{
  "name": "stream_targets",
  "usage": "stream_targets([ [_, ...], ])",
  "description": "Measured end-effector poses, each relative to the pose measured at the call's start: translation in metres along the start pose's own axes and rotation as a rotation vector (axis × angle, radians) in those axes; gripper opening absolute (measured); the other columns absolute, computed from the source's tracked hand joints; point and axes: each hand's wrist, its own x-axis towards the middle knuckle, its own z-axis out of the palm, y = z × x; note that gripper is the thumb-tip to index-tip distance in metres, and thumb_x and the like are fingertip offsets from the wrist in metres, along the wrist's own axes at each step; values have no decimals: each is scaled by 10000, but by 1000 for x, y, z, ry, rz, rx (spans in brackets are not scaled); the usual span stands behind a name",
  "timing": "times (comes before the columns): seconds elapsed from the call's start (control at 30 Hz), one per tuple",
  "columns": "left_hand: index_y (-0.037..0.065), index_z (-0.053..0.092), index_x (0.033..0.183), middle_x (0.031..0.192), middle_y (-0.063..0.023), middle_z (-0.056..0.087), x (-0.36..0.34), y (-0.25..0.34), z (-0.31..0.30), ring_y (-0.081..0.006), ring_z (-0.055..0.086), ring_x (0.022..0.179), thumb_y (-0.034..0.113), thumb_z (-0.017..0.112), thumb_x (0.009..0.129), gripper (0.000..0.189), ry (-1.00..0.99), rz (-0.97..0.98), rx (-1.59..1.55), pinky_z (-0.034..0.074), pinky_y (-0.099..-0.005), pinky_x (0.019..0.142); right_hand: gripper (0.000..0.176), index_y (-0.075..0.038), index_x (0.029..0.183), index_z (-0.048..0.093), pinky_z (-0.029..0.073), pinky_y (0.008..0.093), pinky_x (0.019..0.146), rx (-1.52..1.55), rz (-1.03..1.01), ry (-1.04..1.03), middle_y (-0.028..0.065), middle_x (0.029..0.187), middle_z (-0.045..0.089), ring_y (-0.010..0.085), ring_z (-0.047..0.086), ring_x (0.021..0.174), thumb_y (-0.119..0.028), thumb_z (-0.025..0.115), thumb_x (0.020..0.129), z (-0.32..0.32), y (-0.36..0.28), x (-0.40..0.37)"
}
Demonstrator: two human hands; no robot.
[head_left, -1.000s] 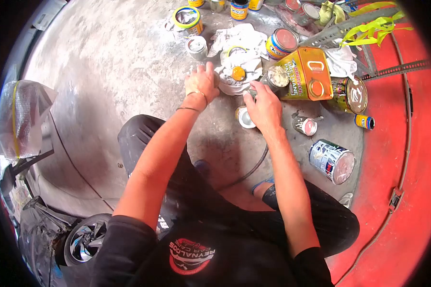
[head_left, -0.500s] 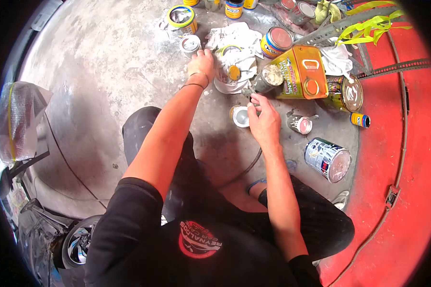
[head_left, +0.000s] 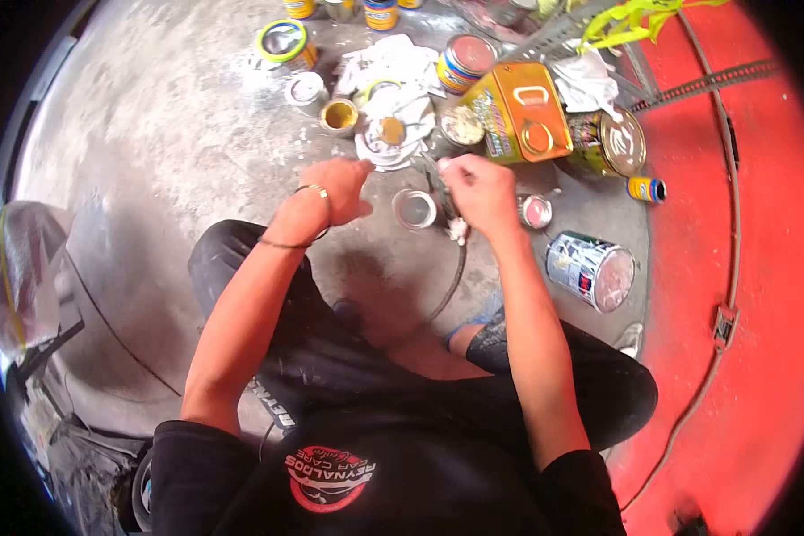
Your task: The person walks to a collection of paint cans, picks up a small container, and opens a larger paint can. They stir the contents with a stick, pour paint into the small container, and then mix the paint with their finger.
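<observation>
My left hand (head_left: pixel 335 192) hangs over the floor in front of a small can with yellow-brown contents (head_left: pixel 339 116). It is blurred, with thumb and index finger apart and nothing visible between them. My right hand (head_left: pixel 481 192) has its fingers closed around something thin and dark, mostly hidden by the fingers. Between the hands stands a cup with grey contents (head_left: pixel 416 210). Just behind, a yellow-brown lump (head_left: pixel 391 131) lies on white cloth (head_left: pixel 393 67). A can with a pale crusted top (head_left: pixel 462 126) is close behind my right fingertips.
An orange-topped square tin (head_left: pixel 538 112) stands behind the right hand, beside a large round can (head_left: pixel 623 143). A small pink-filled can (head_left: pixel 536 211) and a paint-streaked can (head_left: pixel 591 271) are to the right. A dark hose (head_left: pixel 456 286) runs between the feet. Red surface (head_left: pixel 688 357) lies at right.
My left hand has pulled back from the small cans toward my body, uncovering the can with yellow-brown contents. My right hand's fingers have closed more, and the whole view has shifted.
</observation>
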Motion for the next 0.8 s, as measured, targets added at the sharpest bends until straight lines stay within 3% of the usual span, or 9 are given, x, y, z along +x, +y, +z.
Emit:
stream_targets([
  [0.1,117,653,1480,1317,-200,761,-10,4,7,-394,728,1217,372,897,811,757,-150,106,-42,583,-502,1034,404,-4,880,815,550,378,697,106,251,358,94,778,799,142,670,677,-361,746,1058,-41,30,-13],
  [0.17,133,594,1531,1351,-202,731,1,26,9,-398,738,1175,369,919,795,838,-152,105,20,584,-498,1032,431,3,876,802,529,361,673,66,431,522,75,764,775,125,646,675,-366,717,1081,-67,60,-26],
  [0.2,142,563,1557,1400,-195,705,10,37,17,-398,731,1188,364,928,786,881,-87,109,7,583,-501,1035,426,-8,873,792,531,376,675,-57,375,625,100,773,777,159,653,668,-373,714,1078,-73,85,-32],
  [0.3,171,473,1613,1538,-165,594,14,59,45,-392,677,1280,341,957,756,999,75,204,51,568,-517,1060,390,-25,907,785,559,418,704,-334,430,585,128,785,775,257,700,681,-379,724,1059,-89,115,-54],
  [0.33,180,444,1628,1583,-153,552,14,72,54,-389,654,1319,332,967,745,1037,120,263,76,561,-523,1071,340,-47,992,777,582,457,781,-356,382,660,144,843,785,347,747,773,-383,741,1029,-86,126,-56],
  [0.43,197,420,1632,1640,-129,471,12,92,64,-388,562,1427,303,983,727,1071,137,221,187,537,-536,1102,358,-56,1174,724,568,470,943,-473,407,606,152,1079,798,356,759,1037,-353,773,979,-96,144,-63],
  [0.57,143,573,1514,1539,-131,580,-1,106,37,-371,582,1406,301,930,796,818,219,364,136,536,-530,1097,458,-48,1201,700,569,481,963,-476,567,438,162,1157,780,365,743,1088,-400,809,929,-97,150,-61],
  [0.67,103,636,1438,1401,-153,681,-8,113,6,-382,666,1292,323,905,824,706,29,351,60,565,-515,1040,575,-64,1224,694,573,487,988,-515,632,372,190,1181,759,385,728,1111,-476,856,857,-74,127,-66],
  [0.8,71,643,1405,1239,-181,745,-2,109,-19,-412,731,1131,346,897,834,683,29,404,5,595,-509,953,538,-110,1232,737,574,482,993,-577,577,327,200,1159,751,395,724,1107,-462,869,847,-49,126,-78],
])
